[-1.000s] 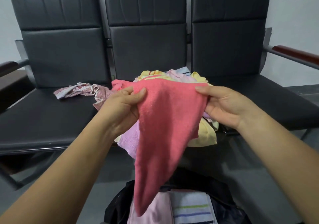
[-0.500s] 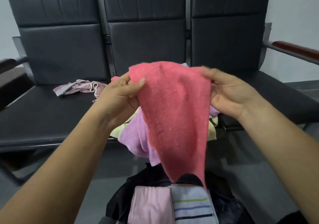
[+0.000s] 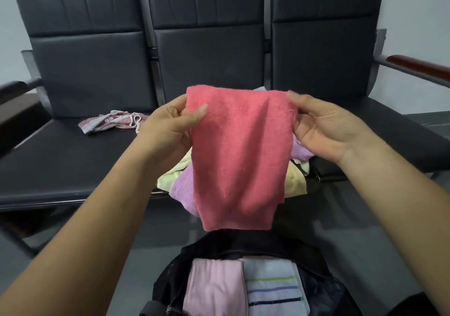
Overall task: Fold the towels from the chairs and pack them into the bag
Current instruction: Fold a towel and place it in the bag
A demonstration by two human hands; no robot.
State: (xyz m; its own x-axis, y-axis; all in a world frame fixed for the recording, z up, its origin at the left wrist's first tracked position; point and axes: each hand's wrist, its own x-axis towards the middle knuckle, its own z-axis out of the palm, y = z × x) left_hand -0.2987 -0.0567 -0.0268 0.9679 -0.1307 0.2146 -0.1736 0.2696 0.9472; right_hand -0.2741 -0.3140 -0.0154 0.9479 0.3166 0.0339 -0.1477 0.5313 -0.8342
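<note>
A pink-red towel (image 3: 239, 159) hangs in the air in front of the chairs. My left hand (image 3: 168, 130) pinches its upper left corner and my right hand (image 3: 326, 128) pinches its upper right corner. Behind it, a pile of loose towels (image 3: 179, 181), yellow-green and lilac, lies on the middle seat, mostly hidden. A black bag (image 3: 243, 245) stands open on the floor below, with a folded pale pink towel (image 3: 214, 289) and a folded striped white towel (image 3: 272, 289) side by side inside.
A row of black padded chairs (image 3: 209, 55) faces me. A crumpled red-and-white patterned cloth (image 3: 110, 122) lies on the left seat. Brown armrests (image 3: 418, 66) stick out at both ends. Grey floor surrounds the bag.
Both hands have lifted the pink-red towel off the pile and spread it wider. It hung as a narrow point before and now hangs as a flat rectangle.
</note>
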